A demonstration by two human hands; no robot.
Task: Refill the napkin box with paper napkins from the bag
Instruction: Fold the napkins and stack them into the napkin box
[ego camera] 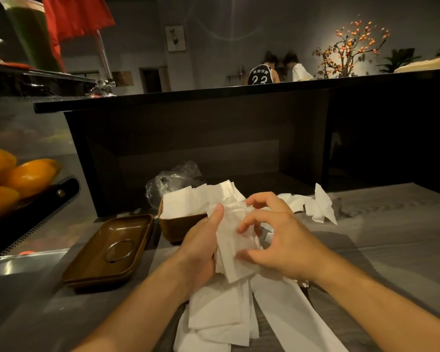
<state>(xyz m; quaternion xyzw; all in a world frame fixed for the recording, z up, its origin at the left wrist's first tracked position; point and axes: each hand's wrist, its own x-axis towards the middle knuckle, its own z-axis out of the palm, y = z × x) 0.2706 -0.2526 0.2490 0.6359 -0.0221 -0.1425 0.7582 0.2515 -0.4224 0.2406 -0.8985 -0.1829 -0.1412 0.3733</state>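
Left hand [201,246] comes in from lower left, palm turned inward, thumb up along a bunch of napkins [235,247], fingers wrapped behind it: gripping the bunch. Right hand [277,240] reaches across from the right, fingers bent and spread, thumb and fingertips pinching the same bunch. Bunch sits just in front of the brown box [174,226], which already has napkins sticking out. Plastic bag [173,180] behind the box. Lid [112,250] lies left of box. More napkins on the counter [391,240] below the hands.
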